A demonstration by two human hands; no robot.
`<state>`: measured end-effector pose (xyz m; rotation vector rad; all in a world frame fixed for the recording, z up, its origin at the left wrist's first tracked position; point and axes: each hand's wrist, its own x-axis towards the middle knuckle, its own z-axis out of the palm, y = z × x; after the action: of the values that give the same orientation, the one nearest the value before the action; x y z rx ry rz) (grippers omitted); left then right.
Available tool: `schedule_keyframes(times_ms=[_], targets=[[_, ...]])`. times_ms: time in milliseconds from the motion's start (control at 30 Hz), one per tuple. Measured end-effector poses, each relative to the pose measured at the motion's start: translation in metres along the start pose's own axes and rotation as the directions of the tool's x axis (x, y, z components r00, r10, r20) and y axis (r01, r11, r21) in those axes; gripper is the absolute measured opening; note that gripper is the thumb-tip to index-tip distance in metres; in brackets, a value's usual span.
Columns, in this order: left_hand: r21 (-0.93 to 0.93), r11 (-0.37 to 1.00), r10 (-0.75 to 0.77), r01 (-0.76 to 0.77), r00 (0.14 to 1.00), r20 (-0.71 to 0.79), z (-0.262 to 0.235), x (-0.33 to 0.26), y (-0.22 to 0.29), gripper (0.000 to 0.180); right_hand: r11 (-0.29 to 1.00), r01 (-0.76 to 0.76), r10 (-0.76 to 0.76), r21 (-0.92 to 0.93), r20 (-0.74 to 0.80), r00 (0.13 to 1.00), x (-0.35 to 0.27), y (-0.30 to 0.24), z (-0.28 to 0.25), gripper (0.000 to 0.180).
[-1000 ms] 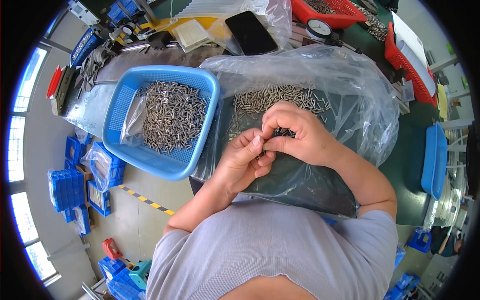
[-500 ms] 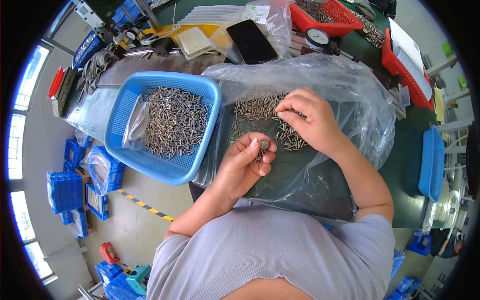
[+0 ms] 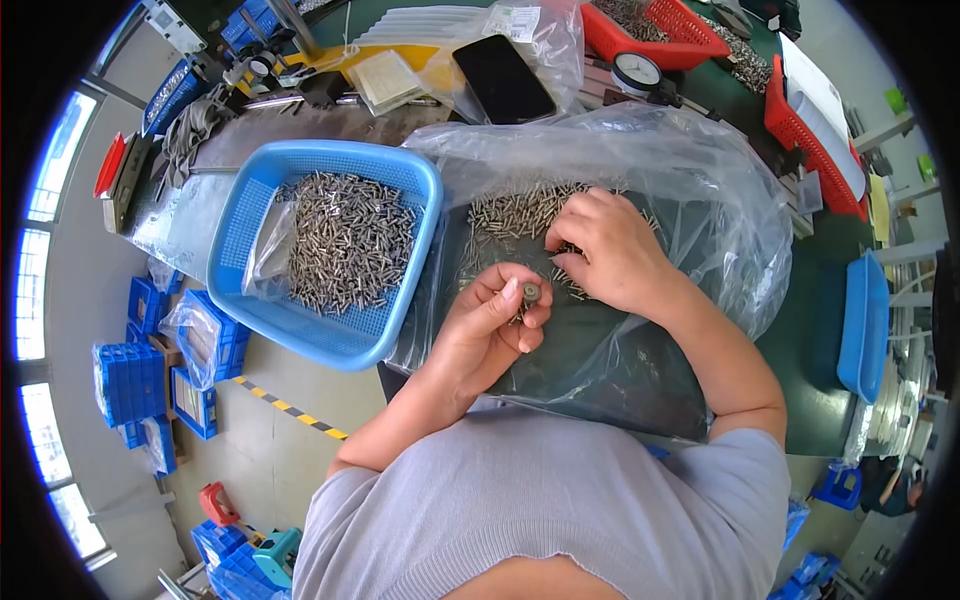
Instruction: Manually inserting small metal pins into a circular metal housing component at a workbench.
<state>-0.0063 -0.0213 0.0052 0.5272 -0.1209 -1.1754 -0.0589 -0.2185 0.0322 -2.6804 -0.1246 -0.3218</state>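
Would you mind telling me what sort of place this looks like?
Most likely a factory or workshop bench for sorting small parts. A blue basket holds a heap of small metal pins, more lie on a clear plastic bag, and stacked blue bins stand on the floor.

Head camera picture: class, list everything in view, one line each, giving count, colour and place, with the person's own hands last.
Blue basket: one, left of the hands, lined with a clear bag.
Metal pins in basket: too many to count, silvery.
Large clear plastic bag: one, spread over the green table.
Loose pins on bag: many, silvery, under the right hand.
Phone: one, black, top centre.
Red baskets: two, top right.
Blue tray: one, right edge.
Blue crates: several, on the floor, left.
Left hand: holds a small round metal piece.
Right hand: fingers on the loose pins.
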Motion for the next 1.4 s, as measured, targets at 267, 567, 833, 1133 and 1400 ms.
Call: schedule_keyframes(times_ms=[267,567,833,1133,1400], targets=[[0.004,1.000,-0.001,0.001,1.000,0.004,0.000,0.000,0.000,0.018,0.999,0.021,-0.024,-0.048,-0.049,0.999,-0.002,-0.001,0.000,0.012],[-0.024,1.000,0.010,-0.010,1.000,0.004,-0.003,-0.001,-0.001,0.021,0.757,-0.229,0.172,0.612,0.152,0.973,0.001,-0.012,-0.018,0.008],[0.015,1.000,0.011,-0.010,0.999,-0.043,0.000,0.000,-0.002,0.024,0.571,-0.307,0.105,0.761,0.303,0.947,-0.002,-0.019,-0.018,0.007],[0.015,1.000,-0.008,0.009,0.999,-0.047,-0.001,0.000,-0.002,0.023,0.658,-0.249,0.082,0.711,0.261,0.962,-0.001,-0.025,-0.021,0.009],[0.015,0.999,-0.034,0.034,0.998,-0.045,0.002,0.001,-0.001,0.026,0.721,-0.050,-0.017,0.691,0.090,0.996,-0.001,-0.022,-0.007,0.017]])
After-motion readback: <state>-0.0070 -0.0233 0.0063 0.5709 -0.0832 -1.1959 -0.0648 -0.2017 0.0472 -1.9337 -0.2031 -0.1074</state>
